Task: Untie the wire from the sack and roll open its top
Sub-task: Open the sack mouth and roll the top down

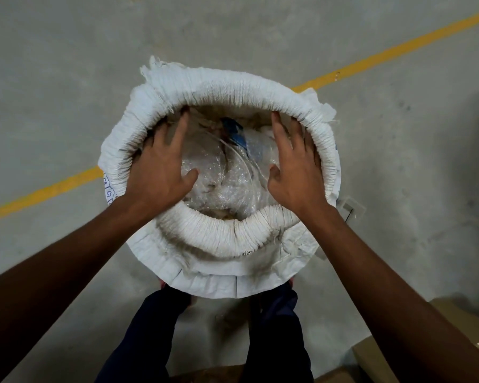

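- A white woven sack stands upright on a grey concrete floor, directly in front of the person's legs, its mouth wide open and facing the head camera.
- The sack's top is rolled outward into a thick, ribbed collar that rings the whole opening; frayed cloth edges stick out at the upper left and right.
- Inside lies crumpled clear plastic wrap, with thin pale tubing curving across it and a blue item near the far side; what the blue item is cannot be told.
- The left hand reaches into the mouth, fingers spread and extended, pressed flat against the inner face of the collar on the left; it grips nothing.
- The right hand mirrors it on the right side, fingers likewise splayed against the inner collar, thumb pointing inward over the plastic.
- Blue printed lettering shows on the sack's outer left wall.
- A yellow painted line crosses the floor diagonally behind the sack.
- Dark trousers appear below the sack, and brown cardboard boxes sit at the lower right.
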